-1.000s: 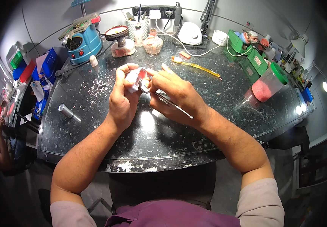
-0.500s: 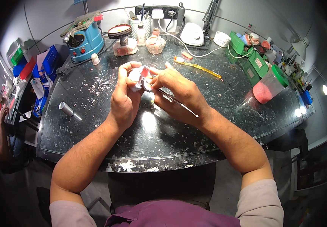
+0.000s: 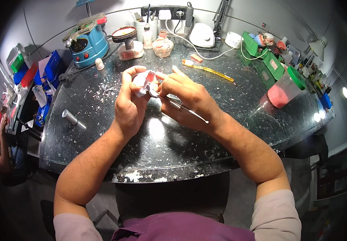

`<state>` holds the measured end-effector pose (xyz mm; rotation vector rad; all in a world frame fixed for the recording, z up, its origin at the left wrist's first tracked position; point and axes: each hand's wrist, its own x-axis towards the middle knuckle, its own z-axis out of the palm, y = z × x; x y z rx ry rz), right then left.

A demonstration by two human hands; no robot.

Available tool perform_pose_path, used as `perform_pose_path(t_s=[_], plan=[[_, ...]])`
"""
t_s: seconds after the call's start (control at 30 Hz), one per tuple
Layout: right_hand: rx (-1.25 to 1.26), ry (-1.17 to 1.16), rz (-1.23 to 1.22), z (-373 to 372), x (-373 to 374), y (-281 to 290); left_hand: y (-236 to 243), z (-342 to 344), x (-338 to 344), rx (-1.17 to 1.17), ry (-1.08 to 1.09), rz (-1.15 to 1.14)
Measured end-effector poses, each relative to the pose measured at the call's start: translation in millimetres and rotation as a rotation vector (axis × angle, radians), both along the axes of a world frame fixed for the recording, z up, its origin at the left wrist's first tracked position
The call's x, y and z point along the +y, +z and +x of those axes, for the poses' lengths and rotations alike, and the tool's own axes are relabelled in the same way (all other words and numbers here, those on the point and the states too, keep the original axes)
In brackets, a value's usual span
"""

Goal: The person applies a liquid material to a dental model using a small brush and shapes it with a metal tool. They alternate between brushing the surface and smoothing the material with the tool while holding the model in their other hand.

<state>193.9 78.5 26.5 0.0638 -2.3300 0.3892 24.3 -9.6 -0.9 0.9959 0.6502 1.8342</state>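
My left hand [image 3: 126, 105] is closed around a white-and-pink dental cast [image 3: 142, 81], holding it up above the middle of the dark bench. Its pinkish inner side faces my right hand [image 3: 187, 95]. That hand grips a thin metal wax carver [image 3: 190, 113] like a pen, its rounded rear end pointing down to the right. The working tip is at the cast, among the fingers, and I cannot make out whether it touches. My right fingers are right beside the cast's edge.
White and pink scraps [image 3: 103, 93] litter the bench [image 3: 157, 150]. A metal cylinder [image 3: 70, 116] lies left; a yellow toothbrush [image 3: 209, 72] lies beyond my right hand. A green-lidded jar of pink powder [image 3: 280, 95] leans right. At the back are a blue machine [image 3: 88, 47] and a wax-stained burner [image 3: 163, 46].
The whole view has shifted very slightly. Both hands keep the same grips, with the wax carver still at the dental cast.
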Motion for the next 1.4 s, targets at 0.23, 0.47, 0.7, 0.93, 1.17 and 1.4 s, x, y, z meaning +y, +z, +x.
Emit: perform_pose_path(t_s=[0.23,0.47,0.7,0.93,1.17,1.4], plan=[[0.023,0.002,-0.013,-2.0,0.6,-0.7,-3.7,-4.8,1.9,-0.045,-0.015,0.001],[0.065,-0.027,-0.038,-3.7,-0.9,-1.7,-2.9,-4.2,2.2,-0.005,-0.002,-0.002],[0.043,-0.029,-0.003,-2.5,-2.2,1.9,-2.2,-2.4,1.7,-0.012,0.013,-0.019],[-0.007,0.018,-0.046,0.5,0.4,1.7,-3.9,-3.2,1.9,-0.048,-0.011,0.002],[0.025,-0.031,-0.074,-0.8,-4.4,4.5,-1.8,-4.4,0.5,-0.031,-0.004,-0.012],[-0.007,0.024,-0.037,0.4,2.4,3.3,-0.9,-4.3,0.0,-0.029,-0.007,-0.020]])
